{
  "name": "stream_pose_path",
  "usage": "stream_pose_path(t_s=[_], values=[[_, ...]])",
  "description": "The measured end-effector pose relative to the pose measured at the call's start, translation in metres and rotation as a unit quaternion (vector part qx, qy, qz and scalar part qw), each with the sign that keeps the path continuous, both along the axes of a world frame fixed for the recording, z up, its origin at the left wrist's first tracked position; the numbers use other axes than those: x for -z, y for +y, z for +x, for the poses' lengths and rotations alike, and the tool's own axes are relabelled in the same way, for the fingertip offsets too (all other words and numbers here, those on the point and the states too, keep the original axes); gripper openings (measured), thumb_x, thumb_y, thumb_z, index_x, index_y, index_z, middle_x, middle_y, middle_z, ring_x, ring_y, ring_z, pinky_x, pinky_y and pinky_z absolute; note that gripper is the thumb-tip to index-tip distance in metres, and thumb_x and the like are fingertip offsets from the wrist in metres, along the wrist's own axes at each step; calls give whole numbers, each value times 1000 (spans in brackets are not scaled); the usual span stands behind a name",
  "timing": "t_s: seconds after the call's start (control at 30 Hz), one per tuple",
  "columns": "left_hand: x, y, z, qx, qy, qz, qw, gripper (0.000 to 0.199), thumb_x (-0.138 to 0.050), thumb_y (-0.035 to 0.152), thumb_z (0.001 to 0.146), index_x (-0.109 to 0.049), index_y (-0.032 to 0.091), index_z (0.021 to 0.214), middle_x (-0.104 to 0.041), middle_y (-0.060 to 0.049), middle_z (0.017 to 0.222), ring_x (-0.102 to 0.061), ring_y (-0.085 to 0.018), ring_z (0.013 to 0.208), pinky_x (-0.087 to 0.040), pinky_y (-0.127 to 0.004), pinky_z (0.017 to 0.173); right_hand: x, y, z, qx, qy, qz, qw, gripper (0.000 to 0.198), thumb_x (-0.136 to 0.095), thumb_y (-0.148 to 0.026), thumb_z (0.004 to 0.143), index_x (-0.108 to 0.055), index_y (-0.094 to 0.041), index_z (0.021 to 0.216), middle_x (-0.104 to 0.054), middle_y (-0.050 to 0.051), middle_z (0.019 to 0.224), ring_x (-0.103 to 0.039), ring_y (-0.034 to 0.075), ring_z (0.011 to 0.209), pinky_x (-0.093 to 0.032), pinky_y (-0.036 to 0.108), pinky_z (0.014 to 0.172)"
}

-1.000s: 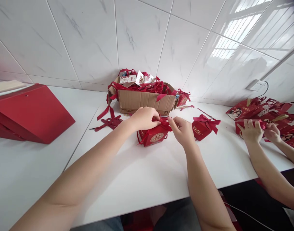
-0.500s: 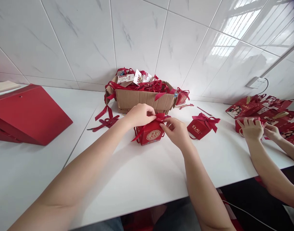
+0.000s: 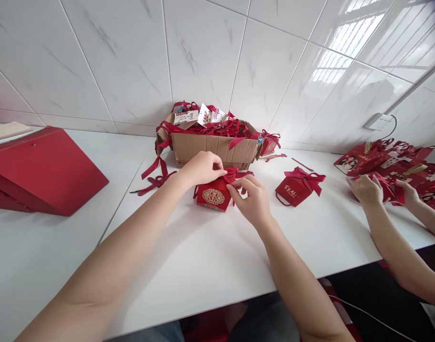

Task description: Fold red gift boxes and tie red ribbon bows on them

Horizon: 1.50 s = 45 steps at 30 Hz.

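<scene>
A small red gift box (image 3: 213, 197) with a round gold emblem stands on the white table between my hands. Red ribbon (image 3: 231, 175) is gathered at its top. My left hand (image 3: 206, 168) pinches the ribbon from the left, thumb and forefinger together. From the right, my right hand (image 3: 251, 194) has its fingertips closed on the ribbon at the box's upper right edge. Another red gift box (image 3: 294, 191), topped with a ribbon bow and marked with gold writing, sits tilted to the right of my right hand.
Behind stands a cardboard box (image 3: 210, 147) full of red ribbons and tags. Loose ribbon (image 3: 155, 180) lies left of my hands. A large red box (image 3: 46, 166) is at far left. At right, a co-worker's hands (image 3: 370, 190) hold a red box near several red bags (image 3: 360, 159).
The gift box between my hands has turned and shifted slightly left, its emblem now facing me more. My right hand moved left with it. The co-worker's hands have changed their hold.
</scene>
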<state>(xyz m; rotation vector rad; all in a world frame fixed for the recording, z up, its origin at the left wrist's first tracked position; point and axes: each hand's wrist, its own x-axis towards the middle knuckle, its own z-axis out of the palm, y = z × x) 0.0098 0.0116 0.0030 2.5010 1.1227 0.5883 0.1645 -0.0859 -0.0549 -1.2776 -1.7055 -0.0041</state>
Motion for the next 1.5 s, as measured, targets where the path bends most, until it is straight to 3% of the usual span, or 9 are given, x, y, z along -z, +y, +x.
stream_pose_path(t_s=[0.2, 0.47, 0.6, 0.73, 0.9, 1.0, 1.13, 1.37, 1.5], values=[[1, -2, 2, 0, 33, 17, 999, 22, -58, 36, 82, -70, 18, 78, -73, -5, 84, -61, -16, 68, -47, -30, 68, 4, -1, -6, -31, -45, 39, 998, 24, -52, -27, 91, -59, -21, 69, -55, 2, 67, -46, 13, 60, -40, 27, 55], [2, -1, 4, 5, 50, 38, 998, 23, -56, 35, 84, -69, 18, 80, -72, -5, 90, -62, -19, 78, -47, -35, 81, 4, -2, -6, -63, -66, 23, 996, 24, -51, -27, 90, -55, -21, 67, -52, 2, 67, -43, 12, 57, -38, 26, 52], [0, -2, 2, 21, 28, 11, 999, 24, -58, 40, 82, -71, 19, 81, -72, -4, 90, -62, -19, 80, -46, -32, 75, 0, -4, -6, -81, -46, 10, 996, 26, -55, -30, 89, -52, -21, 65, -52, 1, 66, -46, 12, 59, -39, 27, 55], [-5, 3, -9, -7, -19, -28, 999, 37, -50, 52, 85, -71, 22, 87, -72, -4, 91, -63, -19, 78, -44, -28, 64, -3, -2, -3, -72, 14, 56, 996, 37, -50, -31, 92, -45, -21, 58, -47, 1, 60, -44, 12, 58, -38, 28, 55], [-9, 14, -27, -71, 25, -59, 995, 28, -51, 43, 84, -68, 23, 94, -72, -3, 94, -64, -18, 76, -44, -26, 61, 3, 11, 9, 34, 146, 94, 984, 9, -54, -28, 89, -54, -21, 84, -59, 3, 80, -55, 14, 69, -44, 28, 60], [-13, 14, -31, -55, 54, -79, 994, 24, -54, 38, 80, -68, 25, 94, -71, -2, 98, -64, -19, 80, -46, -25, 63, 11, 19, 17, 19, 190, 37, 981, 27, -59, -30, 84, -52, -22, 109, -62, 9, 110, -62, 16, 84, -50, 29, 64], [-18, 7, -27, -26, 66, -123, 990, 29, -49, 34, 80, -68, 28, 101, -71, 0, 97, -64, -18, 77, -47, -25, 62, 19, 23, 20, -60, 130, -9, 990, 46, -61, -31, 82, -49, -25, 126, -60, 11, 125, -61, 20, 104, -53, 34, 78], [-16, -1, -21, 2, 67, -139, 988, 51, -38, 65, 84, -67, 24, 93, -70, -4, 90, -63, -21, 78, -45, -28, 62, 20, 24, 17, -36, 114, -5, 993, 28, -57, -28, 83, -62, -22, 110, -71, 9, 105, -65, 19, 90, -53, 33, 70], [-21, -5, -23, 41, 73, -160, 984, 43, -53, 59, 79, -65, 29, 108, -70, -1, 103, -64, -18, 83, -46, -25, 65, 16, 24, 19, -27, 128, 0, 991, 26, -57, -25, 80, -63, -20, 105, -71, 8, 99, -64, 17, 79, -52, 31, 65]])
